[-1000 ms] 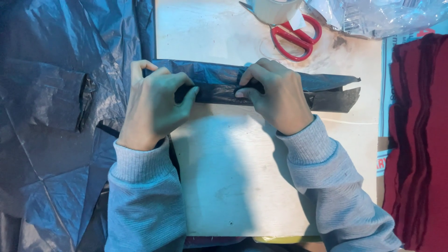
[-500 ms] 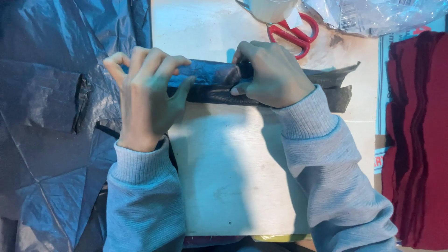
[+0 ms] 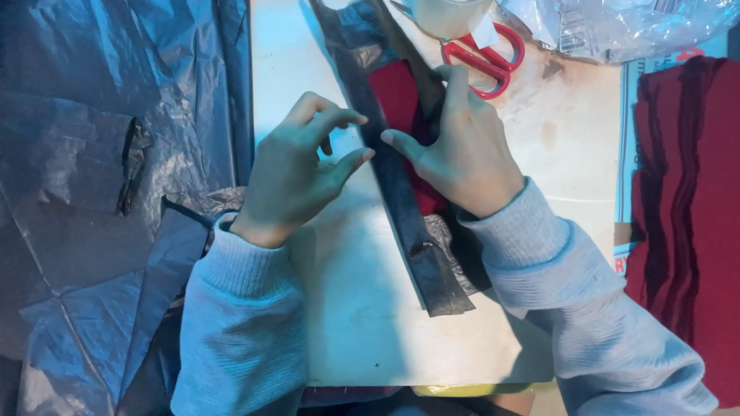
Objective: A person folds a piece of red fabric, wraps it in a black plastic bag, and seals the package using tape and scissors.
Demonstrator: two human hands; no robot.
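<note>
A long narrow black plastic packet [image 3: 401, 200] lies diagonally on the pale board [image 3: 370, 323], with folded red cloth [image 3: 401, 100] showing through its upper part. My right hand [image 3: 462, 146] rests flat on the packet, thumb against its left edge and fingers over the red cloth. My left hand [image 3: 297, 166] sits just left of the packet, fingers curled and apart, fingertips touching its dark edge.
Red-handled scissors [image 3: 489, 58] and a pale roll of tape [image 3: 451, 14] lie at the top. Crumpled clear plastic [image 3: 617, 27] sits at top right. A stack of dark red cloth [image 3: 690, 200] fills the right side. Dark plastic sheets [image 3: 100, 177] cover the left.
The packet has turned from lying across the board to lying diagonally, nearly lengthwise. Both hands released their grip on it; now they rest on and beside it, and red cloth shows.
</note>
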